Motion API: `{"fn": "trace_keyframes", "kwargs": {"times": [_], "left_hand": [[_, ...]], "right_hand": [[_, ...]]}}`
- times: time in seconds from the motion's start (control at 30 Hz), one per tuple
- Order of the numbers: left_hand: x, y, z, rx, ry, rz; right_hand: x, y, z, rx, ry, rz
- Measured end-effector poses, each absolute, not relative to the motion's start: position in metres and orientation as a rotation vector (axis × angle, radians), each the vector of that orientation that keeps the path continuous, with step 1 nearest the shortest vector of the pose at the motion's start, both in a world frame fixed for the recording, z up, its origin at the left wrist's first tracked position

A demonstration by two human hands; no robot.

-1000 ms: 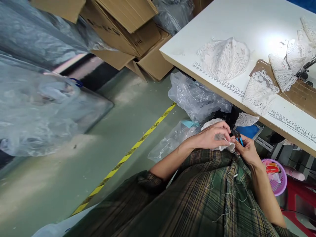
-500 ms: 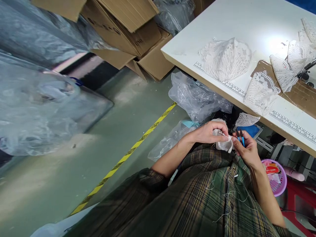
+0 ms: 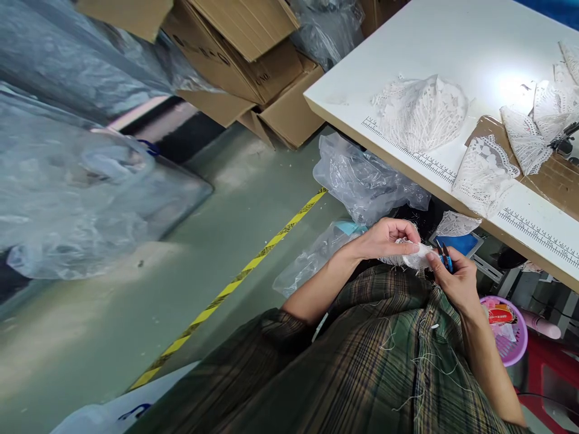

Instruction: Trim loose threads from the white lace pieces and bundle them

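Note:
Above my lap, my left hand (image 3: 389, 239) is closed in a pinch on a small white lace piece (image 3: 417, 257). Thumb and forefinger of my right hand (image 3: 456, 274) press on the other end of that lace. Tucked in the same right hand is a pair of blue thread snips (image 3: 446, 259), its dark blades pointing up and away from me. Part of the lace is hidden by my left fingers. Another lace piece (image 3: 456, 223) hangs at the table edge just beyond my right hand.
A white table (image 3: 420, 36) with printed rulers carries a lace heap (image 3: 425, 114) and folded lace pieces (image 3: 486, 172) near a brown cardboard strip. Below right stands a purple basket (image 3: 520, 337). Cardboard boxes (image 3: 289, 111), plastic bags (image 3: 366, 175) and a yellow-black floor tape (image 3: 244, 271) lie leftward.
Between my hands the lace has been turned and now lies flatter, stretched sideways. The snips have tilted slightly in my right hand. The whole view has shifted a little.

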State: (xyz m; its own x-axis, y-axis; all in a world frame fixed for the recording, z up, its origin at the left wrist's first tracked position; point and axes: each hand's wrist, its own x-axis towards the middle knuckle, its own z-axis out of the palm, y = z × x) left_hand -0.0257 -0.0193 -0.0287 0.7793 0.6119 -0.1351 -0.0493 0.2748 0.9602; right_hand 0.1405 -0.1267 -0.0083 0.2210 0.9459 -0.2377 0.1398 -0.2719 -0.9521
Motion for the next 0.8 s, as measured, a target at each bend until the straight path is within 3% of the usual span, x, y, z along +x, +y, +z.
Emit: {"fn": "trace_keyframes", "kwargs": {"times": [0.4,0.57,0.8], "left_hand": [[-0.035,-0.029,-0.04,1.505,0.759,0.603],[-0.043,-0.022,-0.068,1.43,0.79,0.539],[-0.043,0.0,-0.128,1.53,1.07,0.707]], "right_hand": [[0.141,-0.125,-0.036,-1.639,-0.97,1.224],[0.132,-0.114,-0.073,-1.608,-0.992,1.335],[0.139,-0.096,-0.119,-1.818,-1.009,1.041]]}}
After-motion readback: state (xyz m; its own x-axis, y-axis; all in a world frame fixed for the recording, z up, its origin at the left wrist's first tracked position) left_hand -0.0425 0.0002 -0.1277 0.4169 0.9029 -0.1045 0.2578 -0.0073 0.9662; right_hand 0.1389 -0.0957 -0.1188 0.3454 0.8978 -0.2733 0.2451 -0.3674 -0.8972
